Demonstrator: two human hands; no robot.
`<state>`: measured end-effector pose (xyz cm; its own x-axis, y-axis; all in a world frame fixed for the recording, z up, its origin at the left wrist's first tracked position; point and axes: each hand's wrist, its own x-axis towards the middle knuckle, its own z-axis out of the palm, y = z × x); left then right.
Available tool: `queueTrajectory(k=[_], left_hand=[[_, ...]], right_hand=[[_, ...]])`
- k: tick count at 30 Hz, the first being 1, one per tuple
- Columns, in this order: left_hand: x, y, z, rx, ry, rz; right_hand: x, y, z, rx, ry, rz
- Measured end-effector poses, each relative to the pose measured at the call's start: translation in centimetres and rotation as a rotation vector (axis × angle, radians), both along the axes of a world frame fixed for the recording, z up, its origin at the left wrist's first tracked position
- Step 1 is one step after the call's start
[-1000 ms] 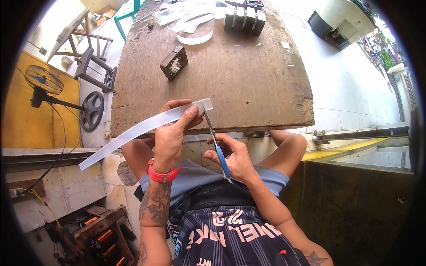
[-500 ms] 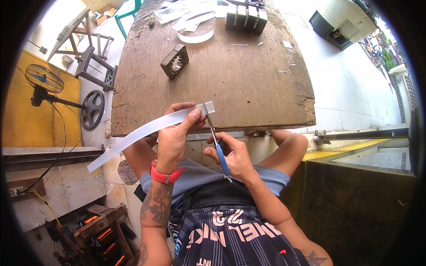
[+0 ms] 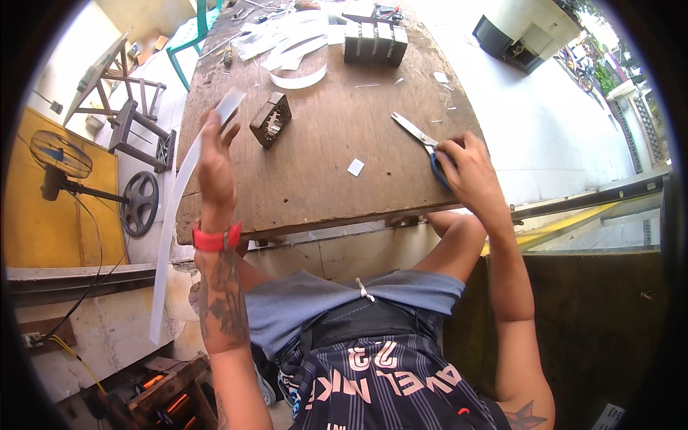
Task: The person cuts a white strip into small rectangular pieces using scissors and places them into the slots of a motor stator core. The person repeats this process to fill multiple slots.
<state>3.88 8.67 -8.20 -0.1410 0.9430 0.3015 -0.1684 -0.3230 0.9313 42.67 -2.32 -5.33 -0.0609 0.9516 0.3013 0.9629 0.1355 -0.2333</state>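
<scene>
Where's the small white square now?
Head view, near the picture's middle: the small white square lies on the wooden table toward its near edge, left of the blue-handled scissors.

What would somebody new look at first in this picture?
Probably the long pale strip in the left hand, trailing toward the lower left. Then maybe the blue-handled scissors at the right hand, and the little white square on the wooden table between the hands.

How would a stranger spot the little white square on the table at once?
On the wooden table, look toward the near edge, between the dark slotted block and the scissors at the right hand. The white square lies flat there, the only white piece between them, unlike the long white strips heaped farther away.
</scene>
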Motion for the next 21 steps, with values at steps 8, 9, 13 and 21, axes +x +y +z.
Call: queueTrajectory(k=[8, 9, 13, 21], left_hand=[[2.6, 5.4, -0.7, -0.294, 0.233, -0.231], [2.5, 5.5, -0.7, -0.309, 0.292, -0.251], [2.7, 4.3, -0.8, -0.291, 0.296, -0.232], [6.0, -6.1, -0.4, -0.303, -0.821, -0.205]], right_hand=[[-7.4, 3.3, -2.1, 0.001, -0.035, 0.489], [-7.6, 3.5, -2.0, -0.031, -0.031, 0.513], [-7.6, 3.6, -1.6, -0.135, 0.039, 0.535], [-9.5, 0.4, -2.1, -0.027, 0.779, 0.328]])
